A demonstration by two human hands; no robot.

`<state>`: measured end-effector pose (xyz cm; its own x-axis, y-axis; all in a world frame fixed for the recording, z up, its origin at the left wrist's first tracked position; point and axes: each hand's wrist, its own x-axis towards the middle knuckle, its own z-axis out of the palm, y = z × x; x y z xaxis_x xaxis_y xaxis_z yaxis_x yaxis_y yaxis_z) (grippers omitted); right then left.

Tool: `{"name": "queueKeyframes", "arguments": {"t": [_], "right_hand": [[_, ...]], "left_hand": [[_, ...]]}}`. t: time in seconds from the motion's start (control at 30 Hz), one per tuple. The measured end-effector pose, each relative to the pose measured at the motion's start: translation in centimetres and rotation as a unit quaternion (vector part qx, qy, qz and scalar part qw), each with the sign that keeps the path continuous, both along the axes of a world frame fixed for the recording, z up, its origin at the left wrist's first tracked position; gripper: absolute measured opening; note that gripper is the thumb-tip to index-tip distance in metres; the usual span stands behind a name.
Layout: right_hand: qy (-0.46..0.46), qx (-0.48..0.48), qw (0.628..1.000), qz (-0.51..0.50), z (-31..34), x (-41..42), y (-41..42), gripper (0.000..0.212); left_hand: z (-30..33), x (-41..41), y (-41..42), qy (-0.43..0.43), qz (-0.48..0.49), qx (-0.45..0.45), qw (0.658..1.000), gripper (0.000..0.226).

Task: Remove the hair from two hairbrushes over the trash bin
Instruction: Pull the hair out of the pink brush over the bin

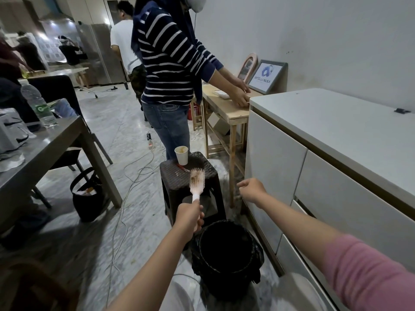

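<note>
My left hand (189, 216) grips the white handle of a pale pink hairbrush (197, 181), held upright with brown hair tangled among its bristles. The brush stands in front of a dark plastic stool (179, 176) and beyond the far rim of the black trash bin (224, 250), which is lined with a black bag. My right hand (252, 189) hovers to the right of the brush, fingers loosely curled and apart, holding nothing. A reddish object (184, 168) lies on the stool beside a paper cup; I cannot tell what it is.
A paper cup (182, 154) stands on the stool. White cabinets (314, 167) fill the right side. A person in a striped top (166, 70) works at a wooden table (226, 106) ahead. A grey table (45, 151), a black bag (86, 196) and floor cables (132, 176) lie to the left.
</note>
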<state>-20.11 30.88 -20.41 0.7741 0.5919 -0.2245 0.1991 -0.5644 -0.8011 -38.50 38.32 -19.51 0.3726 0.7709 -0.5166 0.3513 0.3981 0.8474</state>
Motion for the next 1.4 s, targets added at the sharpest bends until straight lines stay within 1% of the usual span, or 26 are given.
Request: {"name": "queueKeyframes", "arguments": {"t": [0.1, 0.27, 0.33, 0.4, 0.5, 0.57, 0.6, 0.67, 0.73, 0.8, 0.9, 1.03, 1.2, 1.3, 1.4], "right_hand": [[0.001, 0.031, 1.0, -0.004, 0.1, -0.2, 0.4, 0.032], [0.001, 0.087, 0.996, 0.028, 0.5, -0.8, 1.4, 0.014], [-0.01, 0.112, 0.993, 0.043, 1.0, -1.4, 1.9, 0.015], [-0.044, 0.123, 0.989, 0.065, 1.6, -2.1, 2.4, 0.021], [-0.105, 0.125, 0.979, 0.119, 3.0, -3.2, 2.9, 0.042], [-0.153, 0.098, 0.969, 0.168, 3.6, -3.7, 3.1, 0.055], [-0.179, 0.075, 0.963, 0.186, 3.6, -4.0, 3.2, 0.057], [-0.21, 0.048, 0.957, 0.195, 3.6, -4.4, 3.6, 0.05], [-0.222, 0.059, 0.957, 0.179, 3.5, -4.8, 3.9, 0.035], [-0.233, 0.075, 0.956, 0.163, 3.5, -5.0, 4.1, 0.022], [-0.241, 0.077, 0.954, 0.161, 3.6, -5.1, 4.1, 0.012], [-0.253, 0.062, 0.954, 0.149, 3.5, -5.2, 4.1, 0.01], [-0.298, 0.043, 0.94, 0.161, 3.6, -5.2, 3.6, 0.009], [-0.313, 0.048, 0.933, 0.168, 3.8, -5.3, 3.3, 0.009], [-0.32, 0.04, 0.929, 0.181, 4.1, -5.5, 2.9, 0.01]], "left_hand": [[0.0, 0.4, -0.2, 0.007, -0.012, -0.006, 1.0, 0.029], [0.0, 0.9, -0.9, 0.013, -0.029, -0.007, 0.999, 0.029], [0.0, 1.0, -1.3, 0.015, -0.036, -0.002, 0.999, 0.028], [-0.1, 1.1, -1.7, 0.015, -0.043, 0.009, 0.999, 0.028], [-0.4, 1.0, -2.4, 0.021, -0.06, 0.044, 0.997, 0.03], [-0.7, 0.8, -2.9, 0.02, -0.079, 0.089, 0.993, 0.035], [-0.8, 0.7, -3.1, 0.021, -0.087, 0.115, 0.989, 0.037], [-1.0, 0.5, -3.4, 0.025, -0.095, 0.168, 0.981, 0.039], [-1.2, 0.2, -3.7, 0.034, -0.095, 0.21, 0.973, 0.038], [-1.1, 0.1, -4.0, 0.044, -0.088, 0.236, 0.967, 0.037], [-1.1, -0.2, -4.3, 0.048, -0.084, 0.255, 0.962, 0.037], [-1.2, -0.2, -3.9, 0.034, -0.073, 0.228, 0.97, 0.037], [-0.7, 0.1, -3.4, 0.004, -0.05, 0.152, 0.987, 0.038], [-0.3, 0.5, -3.2, -0.009, -0.024, 0.11, 0.994, 0.031], [0.1, 0.8, -3.1, -0.019, -0.001, 0.074, 0.997, 0.033]]}}
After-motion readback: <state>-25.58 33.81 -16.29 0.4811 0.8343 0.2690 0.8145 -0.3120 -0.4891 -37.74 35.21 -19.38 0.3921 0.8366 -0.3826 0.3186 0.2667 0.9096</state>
